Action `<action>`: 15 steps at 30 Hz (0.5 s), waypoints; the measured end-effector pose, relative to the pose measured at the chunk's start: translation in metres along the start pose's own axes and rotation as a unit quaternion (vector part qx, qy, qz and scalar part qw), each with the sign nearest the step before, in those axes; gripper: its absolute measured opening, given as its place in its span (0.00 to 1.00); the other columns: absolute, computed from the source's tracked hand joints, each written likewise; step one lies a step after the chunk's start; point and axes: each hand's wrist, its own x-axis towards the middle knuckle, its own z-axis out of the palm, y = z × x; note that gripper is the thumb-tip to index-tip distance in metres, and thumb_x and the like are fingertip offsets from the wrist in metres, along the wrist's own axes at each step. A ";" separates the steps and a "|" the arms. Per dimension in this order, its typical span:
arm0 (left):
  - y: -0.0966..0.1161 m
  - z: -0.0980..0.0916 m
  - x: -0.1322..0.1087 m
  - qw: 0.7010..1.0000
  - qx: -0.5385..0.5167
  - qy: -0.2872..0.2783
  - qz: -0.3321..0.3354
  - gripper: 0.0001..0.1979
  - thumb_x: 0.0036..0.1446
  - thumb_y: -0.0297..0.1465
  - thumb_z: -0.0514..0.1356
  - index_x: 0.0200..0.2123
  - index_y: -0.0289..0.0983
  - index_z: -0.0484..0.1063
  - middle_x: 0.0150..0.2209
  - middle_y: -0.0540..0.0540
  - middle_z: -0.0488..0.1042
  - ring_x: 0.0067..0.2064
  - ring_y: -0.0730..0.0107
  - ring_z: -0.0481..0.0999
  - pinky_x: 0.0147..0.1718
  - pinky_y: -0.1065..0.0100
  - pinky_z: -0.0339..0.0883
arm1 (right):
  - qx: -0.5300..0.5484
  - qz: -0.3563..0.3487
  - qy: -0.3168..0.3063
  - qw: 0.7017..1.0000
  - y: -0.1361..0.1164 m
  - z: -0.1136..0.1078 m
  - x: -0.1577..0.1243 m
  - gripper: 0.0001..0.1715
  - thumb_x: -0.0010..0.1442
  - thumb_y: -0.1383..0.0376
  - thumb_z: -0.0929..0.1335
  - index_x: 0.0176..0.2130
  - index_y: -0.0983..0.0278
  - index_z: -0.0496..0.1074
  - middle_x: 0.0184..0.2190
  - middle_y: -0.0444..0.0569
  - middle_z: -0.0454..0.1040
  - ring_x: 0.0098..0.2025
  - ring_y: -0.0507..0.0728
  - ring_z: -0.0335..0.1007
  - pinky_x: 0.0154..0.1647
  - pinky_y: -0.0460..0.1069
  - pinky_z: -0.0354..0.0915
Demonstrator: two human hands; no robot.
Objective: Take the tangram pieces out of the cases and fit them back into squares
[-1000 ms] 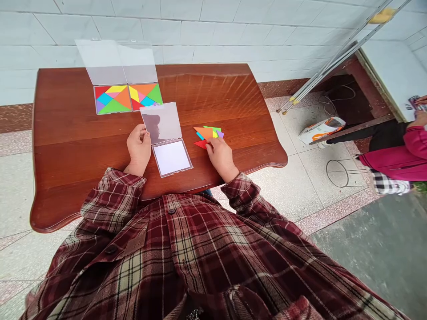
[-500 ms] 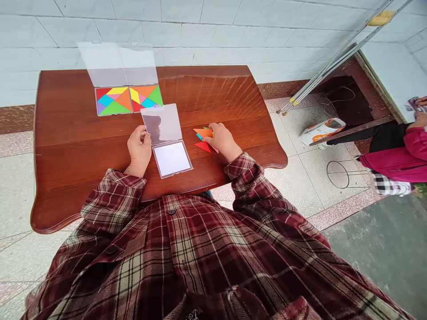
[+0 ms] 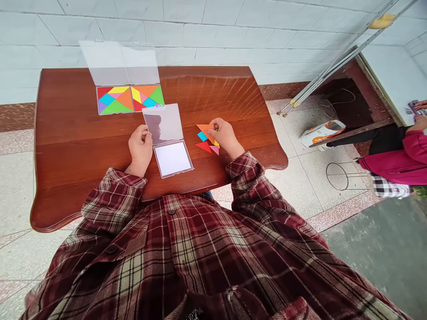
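Note:
My left hand (image 3: 140,146) is closed, with thumb and fingers pinching the left edge of a clear lid (image 3: 164,122). That lid belongs to a small case (image 3: 173,158) lying opened, with a plain white inside. On the right, my right hand (image 3: 226,135) pinches an orange tangram triangle (image 3: 204,128) between thumb and fingers. Beneath and beside it lie a blue piece (image 3: 202,136), a red triangle (image 3: 203,146), a pink piece (image 3: 215,150) and a partly hidden yellow piece (image 3: 216,143). My fingers may cover other pieces.
Two filled tangram cases (image 3: 115,100) with raised clear lids stand at the back left of the wooden table (image 3: 80,160), near the tiled wall (image 3: 213,35). At the right are crutches (image 3: 320,75), a plastic bag (image 3: 322,132) and a person in a magenta sleeve (image 3: 393,159).
My right hand has shifted slightly, and its fingers now sit farther right on the orange triangle. More of the blue, pink and yellow pieces shows. My left hand stays at the lid.

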 end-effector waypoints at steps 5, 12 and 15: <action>-0.005 0.001 0.001 1.000 -0.003 0.002 0.001 0.06 0.55 0.29 0.58 0.38 0.36 0.71 0.28 0.53 0.68 0.28 0.79 0.68 0.35 0.70 0.70 | 0.117 -0.033 0.030 0.992 0.002 0.001 -0.002 0.05 0.53 0.68 0.67 0.29 0.63 0.65 0.23 0.39 0.62 0.26 0.48 0.57 0.30 0.46 0.57; -0.013 0.001 0.002 1.000 0.004 0.005 -0.001 0.09 0.55 0.28 0.59 0.41 0.37 0.72 0.29 0.52 0.70 0.29 0.77 0.70 0.39 0.66 0.72 | 0.252 -0.027 -0.031 0.967 -0.020 0.006 -0.025 0.09 0.56 0.60 0.70 0.35 0.62 0.67 0.25 0.39 0.66 0.24 0.47 0.63 0.24 0.43 0.60; -0.015 0.001 0.002 1.000 -0.005 0.005 -0.002 0.09 0.54 0.28 0.59 0.41 0.37 0.72 0.29 0.52 0.70 0.29 0.77 0.70 0.40 0.65 0.73 | 0.273 -0.018 -0.061 0.960 -0.029 0.009 -0.034 0.11 0.56 0.60 0.71 0.36 0.62 0.67 0.24 0.39 0.66 0.24 0.46 0.63 0.24 0.42 0.62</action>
